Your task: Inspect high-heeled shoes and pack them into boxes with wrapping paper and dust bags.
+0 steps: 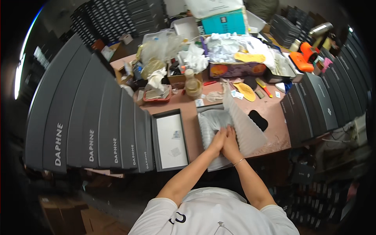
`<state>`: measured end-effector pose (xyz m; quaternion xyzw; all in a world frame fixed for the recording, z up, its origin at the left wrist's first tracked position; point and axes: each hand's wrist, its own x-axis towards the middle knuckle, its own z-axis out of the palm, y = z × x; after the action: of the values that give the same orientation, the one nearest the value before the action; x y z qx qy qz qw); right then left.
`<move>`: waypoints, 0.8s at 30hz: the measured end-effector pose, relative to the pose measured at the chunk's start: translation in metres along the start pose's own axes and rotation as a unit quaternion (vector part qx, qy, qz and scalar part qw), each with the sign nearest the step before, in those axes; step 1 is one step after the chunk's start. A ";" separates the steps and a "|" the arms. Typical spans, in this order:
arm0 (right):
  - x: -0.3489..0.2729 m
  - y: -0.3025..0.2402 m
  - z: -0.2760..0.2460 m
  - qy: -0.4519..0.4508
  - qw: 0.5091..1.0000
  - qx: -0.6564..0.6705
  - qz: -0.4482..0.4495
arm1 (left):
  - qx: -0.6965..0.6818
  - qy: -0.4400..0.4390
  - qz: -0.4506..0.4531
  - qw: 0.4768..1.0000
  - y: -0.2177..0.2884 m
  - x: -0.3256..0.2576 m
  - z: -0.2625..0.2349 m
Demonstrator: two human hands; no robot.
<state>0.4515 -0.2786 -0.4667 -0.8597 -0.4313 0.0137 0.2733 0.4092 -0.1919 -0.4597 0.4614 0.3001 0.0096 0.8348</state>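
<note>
A dark shoe box [199, 113] lies in front of me on the pink table, lined with white wrapping sheet. Inside rests a silvery grey bundle [216, 117]; I cannot make out what it is. Close together over the bundle's near side are my left hand [219, 139] and my right hand [230, 141], fingers bent and pressed inward. Whatever they pinch is hidden. A loose flap of the translucent wrapping sheet [244, 127] stands up beside my right hand and spreads over the box's right side.
A box lid [169, 137] with small paper packets lies at left. Stacked dark shoe boxes flank both sides, left [78, 113] and right [319, 102]. Behind stand a glue bottle [192, 84], a yellow insole [246, 92], a brush [265, 88], a black pad [258, 120] and an orange tape dispenser [302, 58].
</note>
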 end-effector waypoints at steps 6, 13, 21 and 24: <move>-0.040 -0.055 -0.090 -0.028 0.982 0.177 -0.054 | 0.455 0.323 0.358 0.749 0.034 -0.063 -0.134; -0.094 -0.034 -0.156 -0.327 0.885 0.325 0.068 | 0.635 0.246 0.264 0.683 0.019 -0.025 -0.242; -0.092 -0.020 -0.146 -0.221 0.902 0.350 0.124 | 0.634 0.207 0.184 0.722 0.050 -0.027 -0.219; -0.096 -0.022 -0.136 -0.213 0.910 0.345 0.089 | 0.626 0.227 0.154 0.730 0.057 -0.012 -0.221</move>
<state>0.4100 -0.4026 -0.3604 -0.7234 -0.3692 0.3686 0.4522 0.3013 0.0063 -0.4962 0.9034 0.3438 0.0527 0.2508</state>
